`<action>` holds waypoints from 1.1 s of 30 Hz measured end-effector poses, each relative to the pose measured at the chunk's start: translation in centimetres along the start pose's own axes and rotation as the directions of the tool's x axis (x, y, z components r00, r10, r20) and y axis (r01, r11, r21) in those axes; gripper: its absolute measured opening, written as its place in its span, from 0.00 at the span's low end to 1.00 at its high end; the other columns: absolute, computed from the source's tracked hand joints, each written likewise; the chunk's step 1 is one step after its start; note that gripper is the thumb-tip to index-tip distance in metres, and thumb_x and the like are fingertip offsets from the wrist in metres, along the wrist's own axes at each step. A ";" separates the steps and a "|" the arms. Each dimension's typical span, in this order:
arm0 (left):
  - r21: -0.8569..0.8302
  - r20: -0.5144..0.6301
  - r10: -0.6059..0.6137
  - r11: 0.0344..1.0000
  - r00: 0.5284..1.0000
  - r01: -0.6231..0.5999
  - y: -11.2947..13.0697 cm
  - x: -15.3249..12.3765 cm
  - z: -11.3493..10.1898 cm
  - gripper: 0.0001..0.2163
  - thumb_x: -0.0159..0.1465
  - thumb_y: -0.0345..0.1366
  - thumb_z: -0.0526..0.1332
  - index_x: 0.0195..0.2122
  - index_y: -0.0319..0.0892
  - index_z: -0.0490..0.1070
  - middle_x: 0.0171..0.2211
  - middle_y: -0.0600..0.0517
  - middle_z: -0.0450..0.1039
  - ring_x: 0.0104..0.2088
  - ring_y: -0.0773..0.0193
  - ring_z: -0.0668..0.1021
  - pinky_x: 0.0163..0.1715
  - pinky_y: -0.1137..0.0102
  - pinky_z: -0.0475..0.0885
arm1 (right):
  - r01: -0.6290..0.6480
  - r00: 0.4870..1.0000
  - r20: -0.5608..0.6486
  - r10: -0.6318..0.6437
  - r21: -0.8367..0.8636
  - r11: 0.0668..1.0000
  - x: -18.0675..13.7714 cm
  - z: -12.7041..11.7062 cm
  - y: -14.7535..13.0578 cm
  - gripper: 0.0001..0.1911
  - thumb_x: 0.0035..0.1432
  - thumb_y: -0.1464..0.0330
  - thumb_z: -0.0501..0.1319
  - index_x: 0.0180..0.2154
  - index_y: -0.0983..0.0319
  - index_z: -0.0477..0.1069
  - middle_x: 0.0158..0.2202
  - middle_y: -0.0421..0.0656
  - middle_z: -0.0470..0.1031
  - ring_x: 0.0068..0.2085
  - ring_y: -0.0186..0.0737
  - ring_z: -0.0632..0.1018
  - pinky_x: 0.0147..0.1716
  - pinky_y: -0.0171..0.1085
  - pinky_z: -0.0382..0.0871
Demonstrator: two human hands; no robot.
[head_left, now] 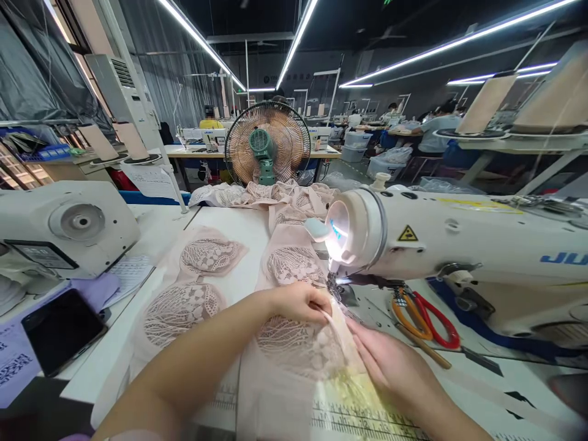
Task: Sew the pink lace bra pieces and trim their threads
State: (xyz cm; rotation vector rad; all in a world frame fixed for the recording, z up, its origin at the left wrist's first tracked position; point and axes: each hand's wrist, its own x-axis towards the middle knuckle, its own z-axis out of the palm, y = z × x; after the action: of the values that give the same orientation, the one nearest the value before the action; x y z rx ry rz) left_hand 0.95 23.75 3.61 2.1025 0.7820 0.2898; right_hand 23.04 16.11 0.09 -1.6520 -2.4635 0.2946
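Observation:
A pale pink lace fabric piece (294,346) lies on the white sewing table (239,239), its far edge under the needle of a white sewing machine (459,242). My left hand (301,302) pinches the fabric's edge just left of the presser foot, fingers closed on it. Flat on the fabric to the right lies my right hand (390,361), fingers stretched out and pointing toward the needle. The machine's lamp lights the needle area.
More lace pieces (209,254) lie in a row to the left, with a heap (275,196) behind. Scissors with red and orange handles (425,318) rest under the machine arm. A black phone (62,331) and another machine (68,226) sit left. A fan (266,144) stands behind; other people work far back.

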 end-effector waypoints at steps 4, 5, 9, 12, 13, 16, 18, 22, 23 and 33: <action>-0.029 -0.176 -0.043 0.999 0.984 0.038 0.4 0.2 -0.3 0.05 0.64 0.32 0.56 0.33 0.38 0.67 0.25 0.56 0.68 0.26 0.71 0.72 0.27 0.77 0.67 | -0.059 0.951 -0.220 0.218 0.561 0.825 -2.9 1.4 -1.5 0.28 0.68 0.53 0.43 0.63 0.59 0.57 0.44 0.45 0.79 0.42 0.43 0.80 0.38 0.36 0.75; -0.018 -0.224 -0.062 0.998 0.973 0.060 0.5 0.3 -0.3 0.05 0.65 0.32 0.53 0.34 0.38 0.66 0.25 0.56 0.68 0.26 0.70 0.72 0.27 0.76 0.67 | -0.025 0.943 -0.251 0.217 0.599 0.801 -3.4 1.9 -2.2 0.31 0.67 0.53 0.45 0.66 0.59 0.50 0.45 0.45 0.79 0.43 0.44 0.81 0.37 0.36 0.75; 0.105 -0.362 -0.139 0.976 0.922 0.189 0.8 0.6 0.3 0.07 0.65 0.31 0.49 0.36 0.38 0.65 0.26 0.54 0.68 0.27 0.67 0.72 0.27 0.74 0.66 | 0.209 0.954 -0.293 -0.057 0.520 0.828 -3.6 3.0 -4.5 0.28 0.65 0.57 0.53 0.63 0.59 0.58 0.47 0.47 0.79 0.45 0.45 0.80 0.39 0.36 0.75; 0.259 -0.401 -0.161 0.924 0.902 0.281 1.2 0.2 0.8 0.07 0.61 0.28 0.53 0.39 0.40 0.68 0.31 0.50 0.70 0.34 0.60 0.75 0.33 0.69 0.68 | 0.180 0.969 -0.240 -0.057 0.532 0.827 -2.6 2.4 -4.8 0.15 0.63 0.59 0.54 0.43 0.57 0.75 0.39 0.43 0.81 0.38 0.42 0.81 0.36 0.35 0.74; 0.301 -0.402 -0.161 0.906 0.901 0.297 1.4 0.1 1.0 0.11 0.59 0.26 0.55 0.42 0.40 0.69 0.34 0.49 0.71 0.35 0.57 0.75 0.34 0.67 0.68 | 0.131 0.979 -0.205 -0.021 0.540 0.831 -2.3 2.1 -4.7 0.15 0.63 0.58 0.54 0.39 0.57 0.76 0.36 0.42 0.81 0.35 0.41 0.80 0.33 0.35 0.73; 0.500 -0.285 -0.167 0.814 0.944 0.295 2.6 -0.3 1.4 0.26 0.53 0.23 0.60 0.54 0.45 0.66 0.42 0.45 0.71 0.35 0.53 0.77 0.32 0.64 0.69 | 0.029 0.996 -0.090 0.019 0.511 0.859 -1.8 1.1 -3.7 0.20 0.64 0.55 0.50 0.30 0.58 0.73 0.28 0.40 0.76 0.28 0.39 0.76 0.28 0.35 0.68; 0.659 -0.127 -0.231 0.707 0.965 0.256 3.6 -0.4 1.5 0.27 0.54 0.26 0.62 0.56 0.48 0.66 0.45 0.44 0.70 0.34 0.53 0.78 0.29 0.65 0.69 | 0.003 0.998 -0.058 0.027 0.474 0.880 -1.7 0.8 -2.9 0.23 0.65 0.55 0.48 0.23 0.59 0.68 0.23 0.40 0.72 0.26 0.39 0.73 0.25 0.35 0.65; 0.772 -0.021 -0.333 0.594 0.943 0.227 4.9 -0.4 1.7 0.20 0.59 0.30 0.61 0.53 0.43 0.69 0.41 0.43 0.71 0.35 0.53 0.78 0.27 0.68 0.68 | -0.045 0.997 -0.031 0.065 0.439 0.897 -1.6 0.9 -1.6 0.20 0.64 0.56 0.49 0.28 0.59 0.70 0.25 0.41 0.74 0.27 0.41 0.75 0.26 0.35 0.67; 0.774 -0.033 -0.333 0.588 0.942 0.235 5.0 -0.3 1.7 0.19 0.59 0.30 0.60 0.52 0.41 0.70 0.41 0.42 0.71 0.36 0.53 0.77 0.27 0.68 0.68 | -0.061 0.997 -0.016 0.075 0.435 0.898 -1.6 0.9 -1.3 0.19 0.64 0.57 0.49 0.34 0.59 0.73 0.28 0.42 0.76 0.30 0.42 0.77 0.28 0.35 0.70; 0.775 -0.086 -0.317 0.575 0.945 0.263 4.5 0.7 2.1 0.24 0.59 0.29 0.59 0.58 0.32 0.64 0.42 0.39 0.72 0.36 0.54 0.76 0.26 0.67 0.68 | -0.086 0.992 0.108 0.061 0.246 0.965 -0.7 0.9 -0.2 0.27 0.64 0.64 0.43 0.58 0.61 0.68 0.54 0.46 0.75 0.52 0.49 0.77 0.43 0.41 0.75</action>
State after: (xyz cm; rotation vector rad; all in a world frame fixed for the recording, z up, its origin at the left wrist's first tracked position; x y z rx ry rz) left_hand 4.37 20.82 5.83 2.6961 1.3811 -0.3905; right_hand 22.91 15.29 -0.73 -1.6586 -2.3189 0.6833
